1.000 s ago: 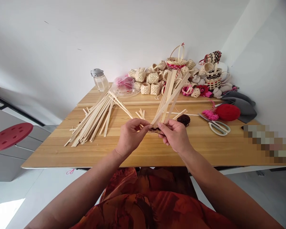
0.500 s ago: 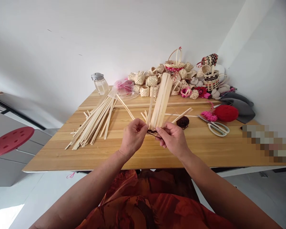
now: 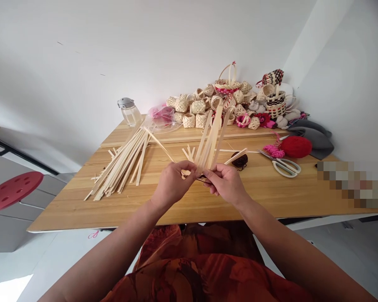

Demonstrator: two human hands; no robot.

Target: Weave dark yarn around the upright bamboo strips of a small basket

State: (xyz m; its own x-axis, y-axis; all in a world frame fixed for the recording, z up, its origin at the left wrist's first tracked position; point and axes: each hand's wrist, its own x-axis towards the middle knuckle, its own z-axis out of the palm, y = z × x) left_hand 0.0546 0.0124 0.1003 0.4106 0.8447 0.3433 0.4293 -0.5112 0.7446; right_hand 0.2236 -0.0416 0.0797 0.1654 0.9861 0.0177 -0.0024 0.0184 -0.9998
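Observation:
Above the front of the table, both hands pinch the lower part of a piece of pale wooden strips [image 3: 211, 140], whose ends stand up and fan apart. My left hand [image 3: 175, 180] is closed on its left side, fingertips at the base. From the right, my right hand [image 3: 225, 182] grips the same base with its thumb on top. A dark cord [image 3: 203, 178] shows at the base between the fingers; how it runs is mostly hidden. Behind my right hand lies a ball of dark brown yarn [image 3: 240, 159].
Loose wooden strips [image 3: 121, 165] lie in a heap at left, near a clear bottle [image 3: 130, 113]. Small woven baskets [image 3: 198, 107] are piled at the back. Scissors [image 3: 283, 165], red yarn [image 3: 296, 147] and pink yarn [image 3: 273, 151] lie at right. A red stool [image 3: 15, 191] stands left.
The strips, broad and flat towards me before, now appear turned and spread into separate narrow ends. My hands stay closed at the base, my left hand slightly shifted. The view has moved a little.

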